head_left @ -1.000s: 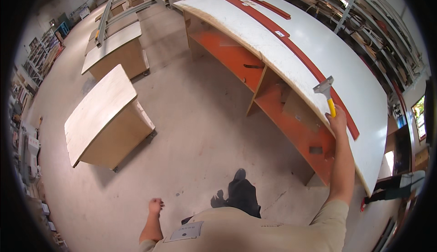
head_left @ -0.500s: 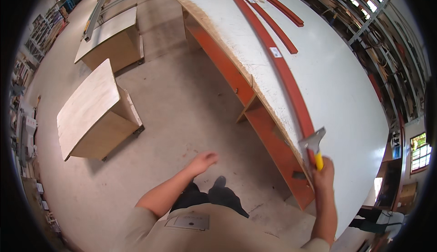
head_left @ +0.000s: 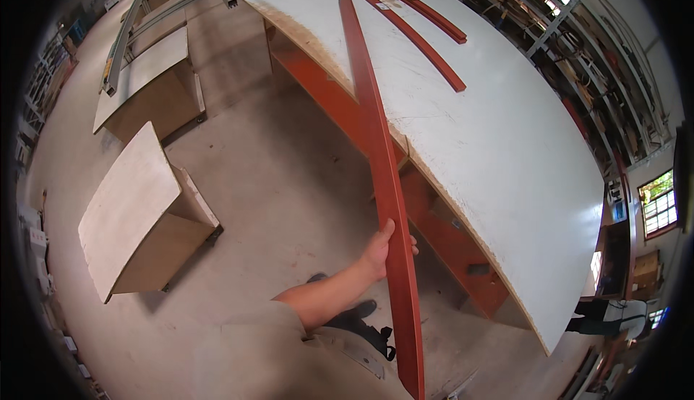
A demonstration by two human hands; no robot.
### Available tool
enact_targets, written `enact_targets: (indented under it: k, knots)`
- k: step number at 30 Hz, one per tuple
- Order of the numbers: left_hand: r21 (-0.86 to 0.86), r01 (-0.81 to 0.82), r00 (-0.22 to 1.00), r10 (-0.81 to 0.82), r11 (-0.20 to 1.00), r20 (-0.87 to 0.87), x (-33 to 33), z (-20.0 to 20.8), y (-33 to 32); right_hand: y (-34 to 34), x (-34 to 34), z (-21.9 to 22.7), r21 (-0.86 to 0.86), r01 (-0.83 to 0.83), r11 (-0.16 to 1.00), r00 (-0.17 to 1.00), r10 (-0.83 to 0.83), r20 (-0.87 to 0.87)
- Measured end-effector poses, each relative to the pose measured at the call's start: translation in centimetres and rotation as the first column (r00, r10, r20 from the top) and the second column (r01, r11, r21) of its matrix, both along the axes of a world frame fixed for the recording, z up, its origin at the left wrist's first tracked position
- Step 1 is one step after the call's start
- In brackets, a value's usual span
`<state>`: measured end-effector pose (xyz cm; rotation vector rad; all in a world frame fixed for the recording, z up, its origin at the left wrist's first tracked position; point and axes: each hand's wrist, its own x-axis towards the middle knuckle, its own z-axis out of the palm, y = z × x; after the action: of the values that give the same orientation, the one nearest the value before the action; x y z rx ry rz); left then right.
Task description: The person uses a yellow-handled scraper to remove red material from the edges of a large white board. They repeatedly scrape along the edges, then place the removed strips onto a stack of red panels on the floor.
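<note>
A long red-painted wooden board (head_left: 384, 165) slants across the near-left edge of the white-topped workbench (head_left: 520, 205). Its far end lies over the bench top, and its near end reaches down beside my body. My left hand (head_left: 379, 249) is closed around the board's lower half, thumb on the upper face and fingertips showing at the far edge. Whether the board rests on the bench edge or is lifted off it, I cannot tell. My right hand is out of sight, and so is the scraper.
More red wooden strips (head_left: 412, 35) lie on the bench's far part. Orange-red panels (head_left: 318, 92) stand below the top. On the left are wheeled wooden stands (head_left: 134, 212) and metal rails (head_left: 126, 38). Loaded racks (head_left: 578, 60) line the right; another person (head_left: 614, 317) is at the lower right.
The long board has swung from lying along the bench to crossing its edge, its near end toward me. My left hand has taken hold of it. My right hand and the scraper have left view.
</note>
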<state>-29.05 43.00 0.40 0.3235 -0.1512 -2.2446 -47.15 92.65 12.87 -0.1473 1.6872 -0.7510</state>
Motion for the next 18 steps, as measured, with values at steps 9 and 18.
enact_targets:
  k: [9,18]
  knots:
    - [-0.157,0.105,0.991,-0.091,0.982,0.094,3.0,7.5,2.6,-7.1,12.5,6.2,-0.269,0.348,0.898,0.937,-0.323,0.133]
    - [-0.629,0.509,0.837,-0.168,0.587,0.521,-3.4,8.5,4.3,-10.8,7.6,-2.9,-0.445,0.404,0.799,0.911,-0.398,0.112]
